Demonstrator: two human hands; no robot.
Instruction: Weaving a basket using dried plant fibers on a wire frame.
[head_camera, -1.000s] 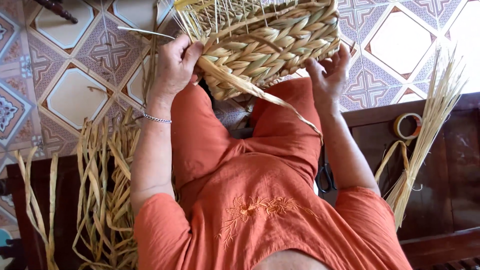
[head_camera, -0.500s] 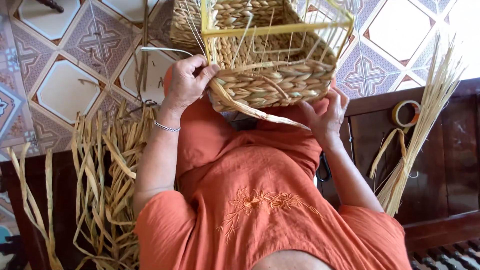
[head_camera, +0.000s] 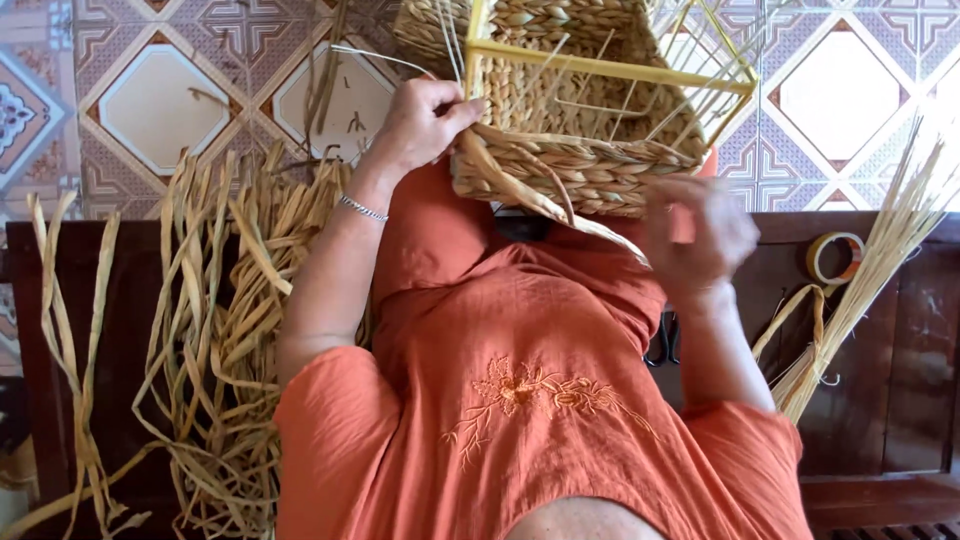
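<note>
Head view looks straight down on my lap, where a half-woven basket of pale braided straw on a yellow wire frame (head_camera: 590, 150) rests tipped against my knees, its woven wall turned toward me so the working edge is within reach of both hands. My left hand (head_camera: 425, 125) is curled at the near left corner of the basket, fingers and thumb pinched shut on a flat dried straw strand (head_camera: 545, 205) that runs slanting across the front of the weave toward the right; I judge the pinch keeps that strand taut against the wall. The wrist is bent upward, forearm coming in from the lower left, a thin silver bracelet (head_camera: 362, 208) on it. My right hand (head_camera: 700, 235) sits just below the basket's right corner, blurred by motion, fingers loosely spread; I cannot tell whether it grips anything. A heap of loose dried straw strips (head_camera: 225, 330) lies on the dark wooden bench (head_camera: 920, 330) beside my left side, close for picking.
</note>
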